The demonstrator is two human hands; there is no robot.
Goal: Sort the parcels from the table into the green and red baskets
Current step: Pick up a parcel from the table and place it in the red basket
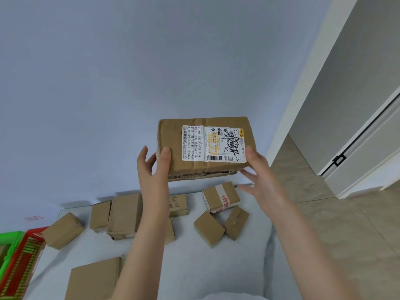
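Note:
I hold a brown cardboard parcel [205, 146] with a white shipping label up in front of the blue wall, above the table [194, 267]. My left hand [153, 167] grips its left end, thumb on the front and fingers behind. My right hand [257, 172] is at the right end, with the thumb on the label's edge and straight, spread fingers under the lower right corner. Several more brown parcels lie on the table, among them a red-taped one [220, 197] and a larger one [124, 215]. The green basket [8, 241] and red basket [23, 256] stand at the lower left.
The table's far edge meets the blue wall [108, 105]. A beige tiled floor [346, 234] and a white sliding door frame [357, 159] are on the right. A flat parcel [95, 280] lies near the table's front left.

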